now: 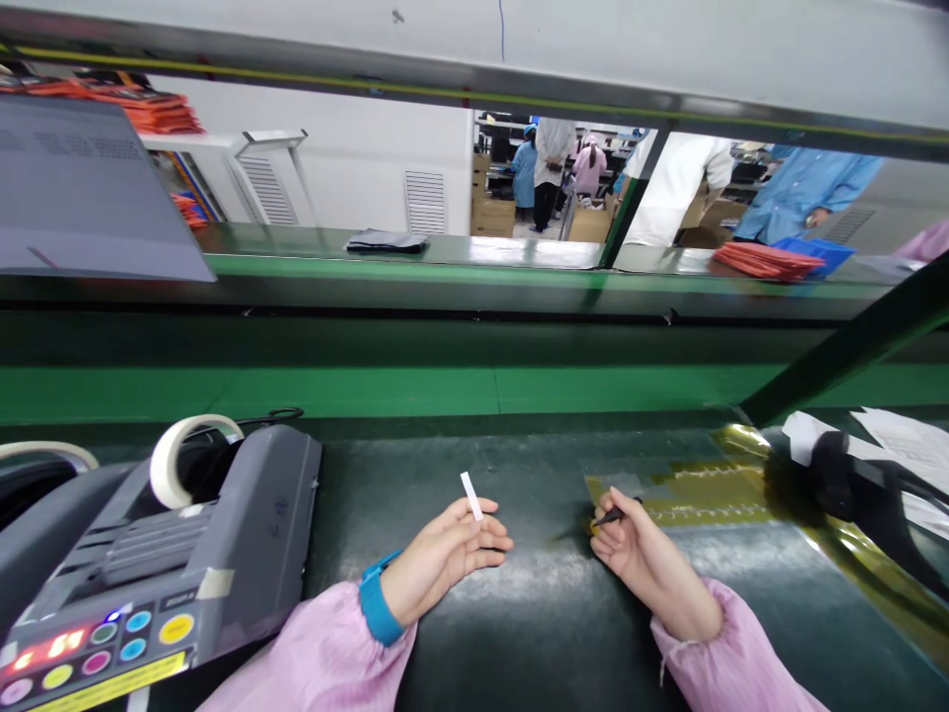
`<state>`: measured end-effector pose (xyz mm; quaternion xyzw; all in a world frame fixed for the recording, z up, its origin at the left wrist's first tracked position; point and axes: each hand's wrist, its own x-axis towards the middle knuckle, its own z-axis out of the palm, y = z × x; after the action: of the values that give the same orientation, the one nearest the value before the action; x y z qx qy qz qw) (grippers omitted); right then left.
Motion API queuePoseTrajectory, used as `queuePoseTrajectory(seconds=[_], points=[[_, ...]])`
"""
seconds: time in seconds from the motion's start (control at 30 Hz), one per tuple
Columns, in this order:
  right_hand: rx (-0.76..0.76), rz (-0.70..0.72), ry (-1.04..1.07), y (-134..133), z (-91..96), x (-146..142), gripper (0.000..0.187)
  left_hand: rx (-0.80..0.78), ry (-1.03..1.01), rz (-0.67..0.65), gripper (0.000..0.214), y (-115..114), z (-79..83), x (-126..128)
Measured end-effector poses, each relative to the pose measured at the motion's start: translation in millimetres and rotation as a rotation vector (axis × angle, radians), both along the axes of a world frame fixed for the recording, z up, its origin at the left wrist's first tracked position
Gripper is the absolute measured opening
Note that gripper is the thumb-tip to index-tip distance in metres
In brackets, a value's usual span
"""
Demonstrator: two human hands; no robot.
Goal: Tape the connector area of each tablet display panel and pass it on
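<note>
Strip [472, 496], one white piece, juts up from the left hand [449, 554], pinched between its thumb and fingers. The right hand [627, 544], well apart from it, pinches one slim black tool [611, 515] whose tip points left. One blue band [381, 605] circles the left wrist, and two pink sleeves cover the forearms, one left [333, 648], one right [731, 653]. Both hands are above one dark green table [511, 653]. To their left stand two grey machines, one whole [278, 524] and one partly in view [22, 559], with two pale tape rolls, one on each [169, 480] [63, 453]. Right of the right hand lies yellowish film [712, 494], then loose papers [919, 455], too overlapped to count. Beyond, one orange stack [767, 260] sits beside one blue tray [826, 253], and at least five people [674, 188] stand farther back.
</note>
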<state>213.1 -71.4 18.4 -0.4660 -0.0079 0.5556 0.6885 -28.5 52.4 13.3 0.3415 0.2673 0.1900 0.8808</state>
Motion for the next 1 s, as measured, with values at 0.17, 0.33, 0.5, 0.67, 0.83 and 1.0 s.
queuePoseTrajectory(seconds=[0.17,0.33,0.5,0.67,0.83,1.0], points=[[0.004,0.009,-0.008,0.5,0.0,-0.1,0.056,-0.004,-0.006,0.001,0.042,-0.6,1.3,0.5],[-0.011,0.007,-0.014,0.4,1.1,-0.4,0.058,-0.005,-0.015,0.005,0.038,-1.0,-0.2,0.1],[-0.008,0.013,-0.027,0.3,1.5,-0.5,0.060,0.004,-0.028,-0.002,0.036,-0.9,-0.4,-0.2],[0.005,0.016,-0.043,-0.4,-3.1,1.0,0.057,0.011,-0.032,-0.006,0.031,-0.7,-1.4,-0.4],[-0.005,0.022,-0.034,-0.3,-2.9,1.7,0.056,0.008,-0.037,-0.012,0.031,-1.1,-2.0,-0.6],[-0.013,0.010,-0.033,-0.5,-2.3,1.3,0.057,0.002,-0.030,-0.006,0.034,-1.6,-3.4,-0.5]])
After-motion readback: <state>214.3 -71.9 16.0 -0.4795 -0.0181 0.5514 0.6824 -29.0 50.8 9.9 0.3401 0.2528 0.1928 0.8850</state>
